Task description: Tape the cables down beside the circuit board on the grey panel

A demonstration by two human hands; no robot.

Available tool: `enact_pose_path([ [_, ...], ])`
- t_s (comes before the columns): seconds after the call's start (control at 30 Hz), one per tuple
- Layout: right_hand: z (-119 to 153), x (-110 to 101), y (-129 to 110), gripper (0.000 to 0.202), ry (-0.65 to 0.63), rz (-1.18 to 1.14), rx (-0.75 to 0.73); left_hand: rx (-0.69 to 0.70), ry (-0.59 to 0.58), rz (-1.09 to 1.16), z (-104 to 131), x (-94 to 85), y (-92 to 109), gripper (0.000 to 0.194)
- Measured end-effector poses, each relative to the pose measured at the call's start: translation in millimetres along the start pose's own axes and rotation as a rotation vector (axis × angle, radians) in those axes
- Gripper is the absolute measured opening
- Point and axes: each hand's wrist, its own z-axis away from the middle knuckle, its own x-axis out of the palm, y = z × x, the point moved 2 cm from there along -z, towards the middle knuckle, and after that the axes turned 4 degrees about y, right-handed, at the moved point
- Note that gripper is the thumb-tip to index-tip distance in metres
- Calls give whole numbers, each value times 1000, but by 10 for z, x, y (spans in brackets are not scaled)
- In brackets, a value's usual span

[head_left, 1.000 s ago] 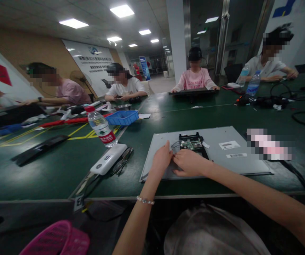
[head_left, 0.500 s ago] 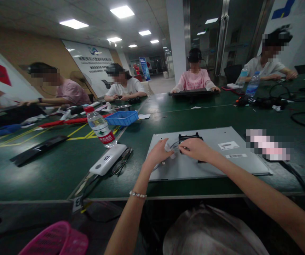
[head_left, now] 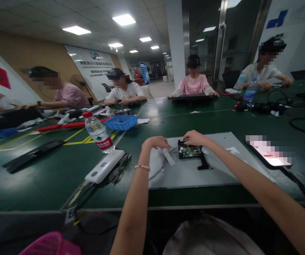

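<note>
A large grey metal panel [head_left: 221, 173] lies flat before me on the green table. On it sits a green circuit board [head_left: 191, 152] in a black bracket [head_left: 203, 164]. My right hand [head_left: 196, 137] is at the far edge of the board, fingers curled down; what they pinch is hidden. To the left, my left hand [head_left: 156, 142] hovers over the panel with fingers stretched out and bent slightly down, close to a white strip [head_left: 169, 156]. A grey cable [head_left: 157, 173] runs past the strip, partly hidden by my left wrist.
A water bottle [head_left: 98, 132], a white power bank [head_left: 105, 165] and a blue basket [head_left: 122, 122] stand left. A phone [head_left: 270, 152] with a cable lies right of the panel. A long black part [head_left: 33, 156] is far left. Several people sit around the table.
My right hand has moved off the cables to the board's far edge, uncovering the circuit board. My left hand has shifted slightly up and left, its fingers turned down. The view has tilted up slightly.
</note>
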Motion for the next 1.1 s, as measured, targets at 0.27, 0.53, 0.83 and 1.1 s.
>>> enact_pose_path([
  [0.27, -14, -24, 11, 21, 101, 23, 83, 273, -64, 79, 92, 133, -172, 27],
  [0.53, 487, -314, 382, 26, 287, 105, 158, 248, 21, 209, 57, 149, -291, 28],
  [0.83, 797, -124, 674, 26, 188, 75, 181, 180, 366, -76, -35, 165, -260, 36],
  [1.1, 897, -510, 272, 26, 256, -193, 209, 293, 557, -117, -28, 195, -126, 42],
])
